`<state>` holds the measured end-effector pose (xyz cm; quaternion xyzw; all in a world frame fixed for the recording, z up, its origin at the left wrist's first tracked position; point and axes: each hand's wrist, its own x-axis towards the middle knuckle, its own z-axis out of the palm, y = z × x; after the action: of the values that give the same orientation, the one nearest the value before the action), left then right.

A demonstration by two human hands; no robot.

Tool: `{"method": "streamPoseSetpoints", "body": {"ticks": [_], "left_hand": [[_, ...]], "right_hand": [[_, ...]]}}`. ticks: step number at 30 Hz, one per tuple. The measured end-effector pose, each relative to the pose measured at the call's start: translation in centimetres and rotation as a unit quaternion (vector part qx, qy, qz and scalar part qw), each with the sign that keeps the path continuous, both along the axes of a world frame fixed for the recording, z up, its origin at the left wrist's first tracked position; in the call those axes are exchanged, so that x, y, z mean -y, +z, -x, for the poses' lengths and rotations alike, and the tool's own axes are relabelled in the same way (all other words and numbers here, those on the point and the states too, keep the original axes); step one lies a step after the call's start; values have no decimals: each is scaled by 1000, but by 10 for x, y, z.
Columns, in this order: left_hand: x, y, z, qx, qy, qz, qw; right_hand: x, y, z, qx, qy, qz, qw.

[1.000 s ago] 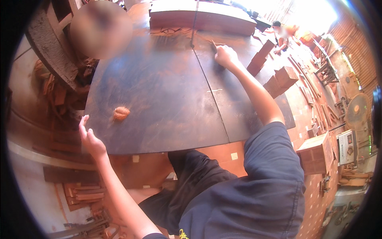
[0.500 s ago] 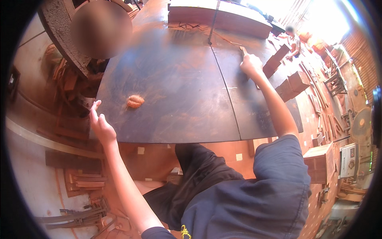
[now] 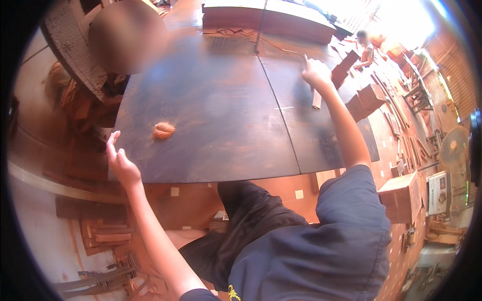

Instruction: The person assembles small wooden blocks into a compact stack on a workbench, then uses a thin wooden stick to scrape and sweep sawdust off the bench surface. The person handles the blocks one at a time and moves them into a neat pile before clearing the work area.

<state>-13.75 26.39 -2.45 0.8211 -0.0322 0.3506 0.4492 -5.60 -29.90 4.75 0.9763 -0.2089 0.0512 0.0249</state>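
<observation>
A large dark wooden panel (image 3: 226,120) lies flat in front of me, with a seam running down its right part. My left hand (image 3: 120,161) rests at the panel's near left corner, fingers spread, holding nothing. My right hand (image 3: 316,75) reaches to the far right of the panel, fingers closed around a thin stick-like tool (image 3: 317,99) that points down from the fist. A small orange-brown lump (image 3: 163,130) sits on the panel near my left hand.
Another person (image 3: 128,35) is at the far left of the panel, and a second person (image 3: 365,47) stands far back right. Stacked boards (image 3: 266,17) lie along the far edge. Wooden blocks (image 3: 369,98), strips and a fan (image 3: 454,145) crowd the right side.
The view has shifted, so the panel now lies lower and more to the right in the picture. My right hand stays at the far right of the panel; my left hand stays at the near left corner.
</observation>
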Motion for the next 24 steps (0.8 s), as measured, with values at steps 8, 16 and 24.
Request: {"method": "streamPoseSetpoints", "body": {"ticks": [8,16,24], "left_hand": [[-4,2,2,-17,8,7,1000],[-4,4,1,-23,10,28,999],[2,0,-3,-27,-3,34,999]], "right_hand": [[16,19,-95,85,25,-71,994],[20,-15,-178,103,74,19,992],[38,-37,-212,96,169,124,973]]}}
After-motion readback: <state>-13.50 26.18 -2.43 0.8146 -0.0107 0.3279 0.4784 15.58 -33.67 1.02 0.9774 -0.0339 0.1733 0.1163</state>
